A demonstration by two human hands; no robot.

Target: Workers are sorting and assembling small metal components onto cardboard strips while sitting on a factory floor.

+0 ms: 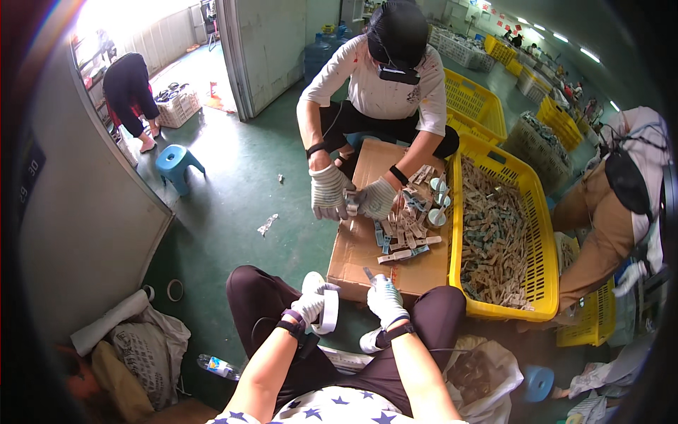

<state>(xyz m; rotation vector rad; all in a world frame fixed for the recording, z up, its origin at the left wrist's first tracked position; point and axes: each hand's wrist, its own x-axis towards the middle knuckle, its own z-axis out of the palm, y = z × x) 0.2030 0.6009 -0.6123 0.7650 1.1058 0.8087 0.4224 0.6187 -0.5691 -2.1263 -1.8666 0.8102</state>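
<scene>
My left hand (308, 307), in a pale striped glove, is closed around a white roll of tape (328, 313) above my lap. In my right hand (387, 302), gloved the same way, a small narrow grey piece (368, 273) sticks up between the fingers; its kind is too small to tell. Just ahead of both hands stands a cardboard box (353, 254). On its top lie beige and blue peg-like clips (406, 226), loose and in bundles, beside white round pieces (437, 216).
Across the box a seated person's gloved hands (330, 192) work on a small bundle. A yellow crate (458, 265) full of clips stands at the right, near another person (600, 212). A blue stool (176, 167), a bottle (218, 367) and sacks (150, 357) are at the left.
</scene>
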